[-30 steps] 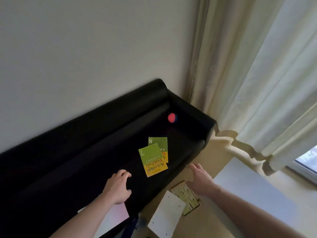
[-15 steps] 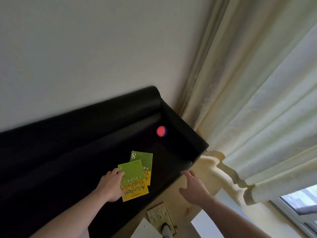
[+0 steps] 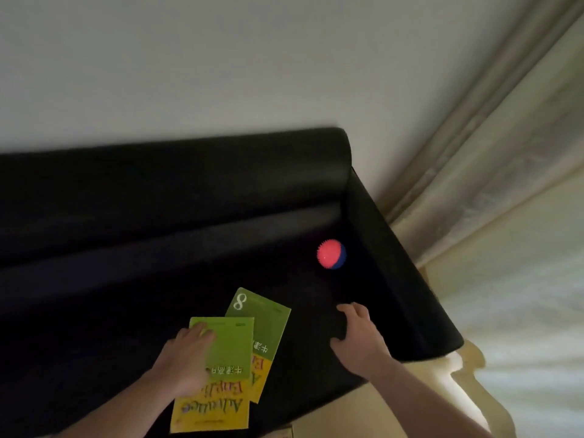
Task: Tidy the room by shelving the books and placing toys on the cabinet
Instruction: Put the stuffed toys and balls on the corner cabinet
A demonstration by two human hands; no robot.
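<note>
Two green-and-yellow books lie overlapping on the seat of a black sofa [image 3: 126, 248]. The top book [image 3: 230, 349] covers the lower left of the book marked 8 [image 3: 265, 317]. My left hand [image 3: 186, 358] rests on the left half of the top book, fingers laid flat across its cover. My right hand [image 3: 360, 336] hovers over the dark seat to the right of the books and holds nothing, its fingers loosely bent. A spiky pink-and-blue ball [image 3: 331, 254] sits farther back, near the sofa's right armrest [image 3: 404, 279].
A pale wall rises behind the sofa. Cream curtains [image 3: 505, 184] hang at the right and reach the floor beside the armrest. A strip of light floor [image 3: 363, 415] shows below the sofa's front edge.
My left hand has slid from the seat onto the top book. My right hand has come up from the floor side to above the seat. The view has closed in on the sofa.
</note>
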